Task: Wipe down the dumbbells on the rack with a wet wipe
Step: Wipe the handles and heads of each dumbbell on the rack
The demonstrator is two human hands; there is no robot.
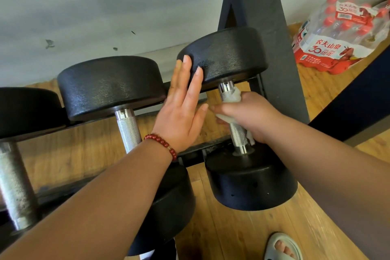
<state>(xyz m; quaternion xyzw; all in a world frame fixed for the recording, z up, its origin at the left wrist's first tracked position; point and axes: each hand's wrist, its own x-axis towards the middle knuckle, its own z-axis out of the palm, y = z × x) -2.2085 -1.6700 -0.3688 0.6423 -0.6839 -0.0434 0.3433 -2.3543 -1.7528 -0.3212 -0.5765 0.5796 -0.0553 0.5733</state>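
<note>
- right-end dumbbell [238, 133] is seated across the rails of the rack [211, 145], beside the dark upright [266, 48]; its knurled handle is exposed between the two black heads
- wet wipe [231, 96] is wrapped round the far part of that handle, bunched white under the palm
- right hand [251, 116] is curled round wipe and handle together; grip judged chosen so the bar is covered all round in one stroke
- left hand [181, 107] is laid flat, fingers straight, against the side of the far head [223, 55]; nothing is grasped; judged a brace so the dumbbell is not rolled or slid on the rails while the handle is rubbed
- red bead bracelet [162, 143] is worn on the left wrist
- middle dumbbell [111, 86] and left dumbbell [12, 175] are parked alongside, untouched by either hand; left handle looks duller and spotted
- step judged: handle of the right-end dumbbell being wiped; other two judged outstanding
- heads are textured black, handles knurled metal; wipe may be snagged on the knurling
- wooden floor [242, 234] is seen under the rack; pale scuffed wall [84, 6] behind
- shrink-wrapped pack of bottled water [337, 36] is on the floor at far right; a sandalled foot [282, 247] is at the bottom edge
</note>
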